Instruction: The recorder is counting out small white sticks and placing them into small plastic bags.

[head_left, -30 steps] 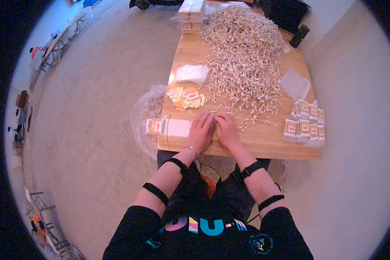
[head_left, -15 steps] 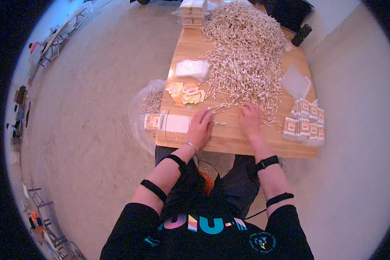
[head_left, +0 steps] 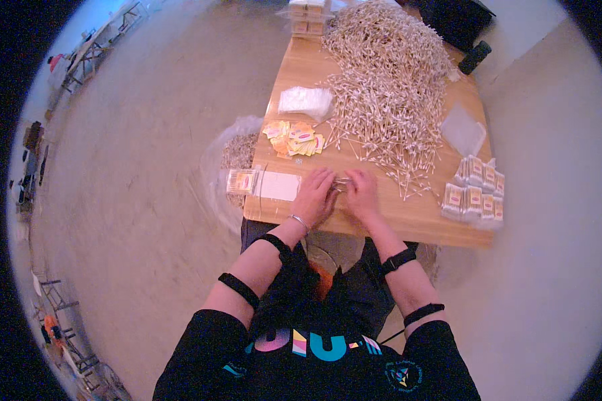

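My left hand (head_left: 316, 194) and my right hand (head_left: 362, 192) meet at the near edge of a wooden table (head_left: 408, 220), fingers curled around a small bundle of cotton swabs (head_left: 342, 182) held between them. A huge heap of loose cotton swabs (head_left: 388, 80) covers the far half of the table. Just left of my left hand lies a flat white packet (head_left: 278, 185) with a small labelled packet (head_left: 242, 181) beside it. What exactly sits inside my fingers is mostly hidden.
Orange and yellow paper labels (head_left: 294, 138) lie left of the heap, with a stack of clear bags (head_left: 305, 101) behind them. Several filled swab packets (head_left: 473, 192) stand at the right edge. A plastic bag of swabs (head_left: 234, 157) hangs off the table's left side.
My right hand, which had reached out to the edge of the swab heap, has come back beside my left hand. Both hands now close together over a few swabs.
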`<state>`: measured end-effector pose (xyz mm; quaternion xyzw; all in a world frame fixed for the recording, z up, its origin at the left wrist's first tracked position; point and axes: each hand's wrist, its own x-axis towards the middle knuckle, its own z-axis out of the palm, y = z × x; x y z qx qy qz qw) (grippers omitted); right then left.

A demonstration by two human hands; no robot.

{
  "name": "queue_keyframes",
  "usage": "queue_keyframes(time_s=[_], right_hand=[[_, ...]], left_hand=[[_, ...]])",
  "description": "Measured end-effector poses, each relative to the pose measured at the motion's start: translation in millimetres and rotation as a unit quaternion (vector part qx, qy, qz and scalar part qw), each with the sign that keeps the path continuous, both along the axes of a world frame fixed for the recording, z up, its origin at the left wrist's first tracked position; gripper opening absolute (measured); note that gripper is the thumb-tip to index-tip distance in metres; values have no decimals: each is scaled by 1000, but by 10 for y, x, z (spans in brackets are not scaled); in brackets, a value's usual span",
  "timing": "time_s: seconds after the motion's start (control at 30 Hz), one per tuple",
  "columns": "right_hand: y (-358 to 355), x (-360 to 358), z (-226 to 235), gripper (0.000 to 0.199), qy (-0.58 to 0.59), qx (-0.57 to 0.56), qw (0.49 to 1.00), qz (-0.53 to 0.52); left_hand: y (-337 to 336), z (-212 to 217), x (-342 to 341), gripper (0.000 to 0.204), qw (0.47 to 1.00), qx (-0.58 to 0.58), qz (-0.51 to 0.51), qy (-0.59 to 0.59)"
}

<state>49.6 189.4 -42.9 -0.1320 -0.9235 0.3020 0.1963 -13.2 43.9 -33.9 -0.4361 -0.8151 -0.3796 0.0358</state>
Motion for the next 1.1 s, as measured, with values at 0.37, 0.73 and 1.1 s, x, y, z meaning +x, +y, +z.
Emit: queue_keyframes(time_s=[0.37,0.73,1.1], right_hand=[[-259,7,-117,41,20,-281,959,-40],[-468,42,169,63,-202,239,946,82],[-610,271,283,77,-236,232,938,107]], left_hand=[[-48,-4,-19,41,998,17,-20,-51],[-50,-63,-55,43,974,132,88,-164],[-74,-54,-63,46,970,149,109,-157]])
